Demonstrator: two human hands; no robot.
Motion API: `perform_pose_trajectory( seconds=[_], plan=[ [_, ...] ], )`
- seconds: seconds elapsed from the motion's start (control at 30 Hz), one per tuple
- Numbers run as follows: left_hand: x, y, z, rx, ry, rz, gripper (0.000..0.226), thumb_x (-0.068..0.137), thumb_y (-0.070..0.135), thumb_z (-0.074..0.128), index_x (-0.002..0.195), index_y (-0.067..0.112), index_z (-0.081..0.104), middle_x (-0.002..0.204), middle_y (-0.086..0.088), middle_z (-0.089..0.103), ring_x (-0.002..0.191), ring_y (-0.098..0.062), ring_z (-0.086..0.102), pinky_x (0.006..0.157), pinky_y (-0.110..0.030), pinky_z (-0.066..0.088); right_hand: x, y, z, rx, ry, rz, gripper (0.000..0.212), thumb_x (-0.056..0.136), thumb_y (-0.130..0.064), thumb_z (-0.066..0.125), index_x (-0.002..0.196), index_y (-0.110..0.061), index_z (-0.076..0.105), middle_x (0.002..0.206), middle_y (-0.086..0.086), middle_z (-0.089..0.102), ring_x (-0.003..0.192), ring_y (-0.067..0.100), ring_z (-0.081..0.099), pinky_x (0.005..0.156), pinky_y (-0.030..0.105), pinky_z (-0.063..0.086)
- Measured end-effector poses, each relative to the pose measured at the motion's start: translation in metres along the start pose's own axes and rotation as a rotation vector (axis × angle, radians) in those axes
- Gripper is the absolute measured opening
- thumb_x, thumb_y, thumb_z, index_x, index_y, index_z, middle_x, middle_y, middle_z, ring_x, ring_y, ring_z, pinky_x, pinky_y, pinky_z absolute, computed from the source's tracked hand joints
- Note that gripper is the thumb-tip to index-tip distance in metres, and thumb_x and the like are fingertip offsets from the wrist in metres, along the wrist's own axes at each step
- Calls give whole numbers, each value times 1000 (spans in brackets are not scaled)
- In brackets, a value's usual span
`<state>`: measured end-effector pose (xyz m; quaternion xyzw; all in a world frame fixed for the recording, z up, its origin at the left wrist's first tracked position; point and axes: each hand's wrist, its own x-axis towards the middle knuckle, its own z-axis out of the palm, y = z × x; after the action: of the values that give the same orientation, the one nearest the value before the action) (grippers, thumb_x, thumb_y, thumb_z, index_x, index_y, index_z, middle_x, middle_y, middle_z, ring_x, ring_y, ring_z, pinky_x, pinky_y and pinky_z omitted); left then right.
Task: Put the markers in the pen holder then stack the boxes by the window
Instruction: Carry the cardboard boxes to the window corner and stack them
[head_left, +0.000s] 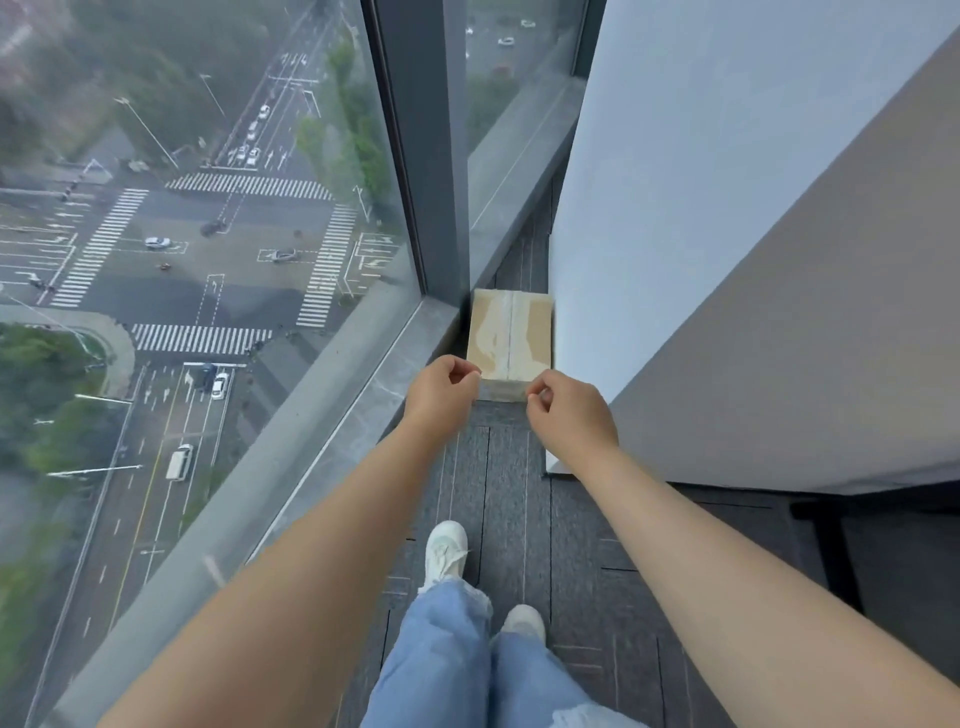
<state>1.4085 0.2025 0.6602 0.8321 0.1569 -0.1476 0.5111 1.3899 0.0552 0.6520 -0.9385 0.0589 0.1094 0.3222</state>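
Box (511, 338) (taped) by window (208, 208); left hand (441, 392), right hand (563, 410) curled near it.

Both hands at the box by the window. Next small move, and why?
Probably move both hands slightly forward and take the box by its near corners. The left hand and right hand hang at its near edge, fingers curled, contact unclear. The box sits on the floor between the window sill and the wall.
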Motion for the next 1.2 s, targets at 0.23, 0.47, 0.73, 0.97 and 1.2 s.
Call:
perform_pose_trajectory(
  seconds=[0.23,0.47,0.73,0.97,1.2],
  plan=[
    [-57,29,-22,15,-61,132,10,91,17,48,89,18,58,74,7,59,73,-14,56,55,-20,41,-68,-25,-36,79,159,52,15,90,-18,48,95,-17,62,70,-10,52,72,19,54,62,26,41],
    [-97,35,-20,130,-276,308,9,91,18,50,86,19,57,77,5,60,74,-15,57,51,-21,42,-144,-34,-41,158,400,204,14,90,-19,53,95,-15,65,77,-7,56,71,18,55,65,27,46],
    [-168,25,-11,254,-542,507,11,90,19,50,82,19,57,73,6,58,77,-19,57,65,-28,43,-257,-36,-12,253,622,458,13,90,-19,54,94,-13,65,71,-9,58,71,15,56,63,25,45],
    [-256,16,27,313,-799,658,9,92,16,49,87,16,57,69,7,56,64,-12,52,44,-5,37,-367,-18,-6,273,822,668,9,90,-19,54,87,-18,63,62,-17,54,57,5,51,52,22,43],
    [-374,-7,69,391,-1021,821,8,90,15,52,86,15,58,67,8,54,62,-9,49,45,-5,37,-498,-1,2,301,1040,849,10,88,-18,56,84,-19,64,60,-15,53,57,8,51,60,29,47]
  ],
)
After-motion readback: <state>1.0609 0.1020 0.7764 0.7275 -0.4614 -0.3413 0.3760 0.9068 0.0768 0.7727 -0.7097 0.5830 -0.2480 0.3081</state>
